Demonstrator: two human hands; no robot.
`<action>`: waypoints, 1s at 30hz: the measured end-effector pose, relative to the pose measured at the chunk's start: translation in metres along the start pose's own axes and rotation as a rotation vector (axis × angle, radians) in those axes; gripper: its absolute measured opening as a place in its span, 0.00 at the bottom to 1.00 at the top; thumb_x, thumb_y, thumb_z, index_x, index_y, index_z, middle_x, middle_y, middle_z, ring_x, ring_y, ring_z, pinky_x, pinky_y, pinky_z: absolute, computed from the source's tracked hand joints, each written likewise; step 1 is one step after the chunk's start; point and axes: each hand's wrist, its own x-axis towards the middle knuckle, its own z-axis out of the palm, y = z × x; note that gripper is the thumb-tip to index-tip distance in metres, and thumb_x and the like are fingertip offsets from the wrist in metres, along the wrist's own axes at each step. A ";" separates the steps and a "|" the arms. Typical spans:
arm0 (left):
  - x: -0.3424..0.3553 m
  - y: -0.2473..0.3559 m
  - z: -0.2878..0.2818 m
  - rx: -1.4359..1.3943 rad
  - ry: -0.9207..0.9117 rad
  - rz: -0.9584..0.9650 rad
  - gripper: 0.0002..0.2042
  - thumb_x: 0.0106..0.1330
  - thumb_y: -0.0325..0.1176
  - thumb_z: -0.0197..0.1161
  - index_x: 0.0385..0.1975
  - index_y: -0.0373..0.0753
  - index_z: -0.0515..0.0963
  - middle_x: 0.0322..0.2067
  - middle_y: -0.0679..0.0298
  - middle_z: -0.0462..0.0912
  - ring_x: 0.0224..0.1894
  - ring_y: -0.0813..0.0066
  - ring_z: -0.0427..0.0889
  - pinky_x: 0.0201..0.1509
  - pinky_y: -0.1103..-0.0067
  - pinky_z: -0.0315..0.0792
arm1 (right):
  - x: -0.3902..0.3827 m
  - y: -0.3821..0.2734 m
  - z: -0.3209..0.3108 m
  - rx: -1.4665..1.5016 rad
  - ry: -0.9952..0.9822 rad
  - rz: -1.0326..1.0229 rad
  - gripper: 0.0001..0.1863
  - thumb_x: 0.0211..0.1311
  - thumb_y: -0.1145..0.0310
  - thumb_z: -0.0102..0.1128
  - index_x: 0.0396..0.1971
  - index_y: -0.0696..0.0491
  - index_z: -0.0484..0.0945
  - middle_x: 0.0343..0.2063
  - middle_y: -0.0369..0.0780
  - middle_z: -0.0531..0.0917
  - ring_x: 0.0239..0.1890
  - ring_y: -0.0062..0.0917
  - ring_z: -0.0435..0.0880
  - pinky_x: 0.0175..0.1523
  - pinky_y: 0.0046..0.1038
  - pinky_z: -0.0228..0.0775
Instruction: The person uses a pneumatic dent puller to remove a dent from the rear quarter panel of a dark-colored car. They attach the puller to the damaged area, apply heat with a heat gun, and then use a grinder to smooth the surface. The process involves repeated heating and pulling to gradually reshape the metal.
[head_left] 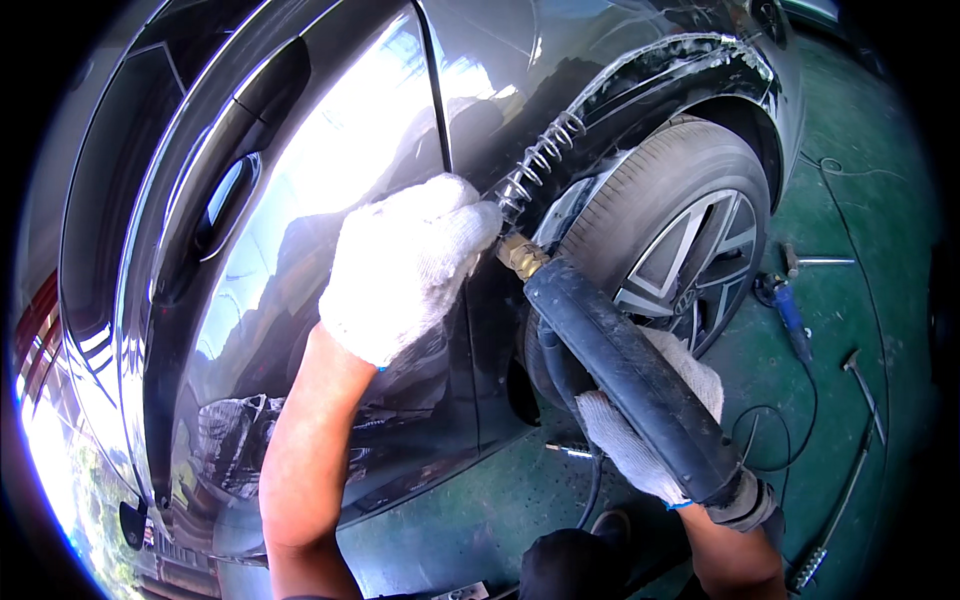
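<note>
My left hand [410, 265], in a white knit glove, is closed by the front fender, its fingers pinched at the lower end of a wavy, coil-like wire [543, 160]. That wire slants up along the dark car's fender [540, 60] toward the wheel arch. Lower right, my gloved right hand [640, 450] wraps round a black welding gun [630, 370] with a pistol-like handle. The gun's brass nose [522, 256] points up and left, close to my left fingertips. Whether it touches the wire is hidden by the glove.
The front wheel [665, 220] stands right beside the gun. Scraped bare metal [690, 50] edges the arch, and the lower door has a scuffed patch [240, 440]. On the green floor lie a hammer [815, 261], a blue angle grinder [785, 308], a long slide hammer [840, 500] and cables.
</note>
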 end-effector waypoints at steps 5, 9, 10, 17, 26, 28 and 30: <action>-0.001 -0.001 0.001 -0.019 0.003 -0.008 0.10 0.55 0.27 0.70 0.38 0.41 0.83 0.33 0.61 0.82 0.34 0.60 0.84 0.39 0.70 0.78 | -0.003 0.009 0.010 0.066 0.083 -0.040 0.23 0.64 0.74 0.64 0.58 0.64 0.72 0.43 0.46 0.84 0.41 0.25 0.87 0.47 0.24 0.82; -0.001 0.001 0.002 -0.026 0.021 -0.026 0.10 0.56 0.27 0.70 0.38 0.41 0.83 0.34 0.61 0.82 0.34 0.60 0.84 0.39 0.69 0.78 | -0.001 0.004 0.009 0.056 0.135 -0.049 0.24 0.57 0.78 0.69 0.55 0.63 0.76 0.42 0.45 0.85 0.41 0.25 0.87 0.48 0.25 0.80; -0.001 0.001 0.003 -0.021 0.023 -0.025 0.09 0.56 0.27 0.70 0.38 0.41 0.83 0.34 0.61 0.82 0.35 0.60 0.84 0.39 0.69 0.78 | 0.000 0.002 0.008 0.034 0.140 -0.061 0.24 0.56 0.78 0.70 0.54 0.63 0.76 0.42 0.45 0.85 0.41 0.25 0.87 0.49 0.25 0.80; -0.012 0.000 -0.006 -0.059 0.081 -0.061 0.09 0.57 0.30 0.67 0.38 0.43 0.82 0.34 0.62 0.81 0.36 0.60 0.84 0.39 0.69 0.78 | -0.011 -0.021 -0.008 -0.045 0.117 -0.029 0.26 0.51 0.79 0.72 0.52 0.63 0.78 0.42 0.45 0.85 0.42 0.27 0.87 0.51 0.27 0.79; -0.018 0.001 -0.004 -0.011 0.087 -0.057 0.12 0.57 0.29 0.67 0.41 0.44 0.83 0.35 0.63 0.82 0.38 0.61 0.84 0.40 0.70 0.78 | -0.048 0.005 -0.019 -0.173 0.103 0.006 0.33 0.53 0.72 0.77 0.59 0.56 0.73 0.44 0.37 0.86 0.50 0.21 0.85 0.59 0.29 0.76; -0.016 0.001 -0.002 -0.013 0.081 -0.060 0.11 0.57 0.29 0.67 0.41 0.44 0.83 0.34 0.63 0.81 0.37 0.61 0.84 0.39 0.70 0.78 | -0.049 0.001 -0.018 -0.126 0.102 0.072 0.32 0.54 0.71 0.77 0.59 0.55 0.73 0.45 0.36 0.86 0.51 0.21 0.85 0.61 0.29 0.75; -0.013 0.000 0.001 -0.018 0.091 -0.033 0.10 0.57 0.29 0.67 0.40 0.44 0.83 0.33 0.63 0.80 0.36 0.61 0.83 0.37 0.70 0.77 | -0.048 -0.001 -0.016 -0.086 0.114 0.101 0.31 0.53 0.71 0.77 0.57 0.56 0.74 0.44 0.36 0.86 0.50 0.21 0.85 0.60 0.29 0.76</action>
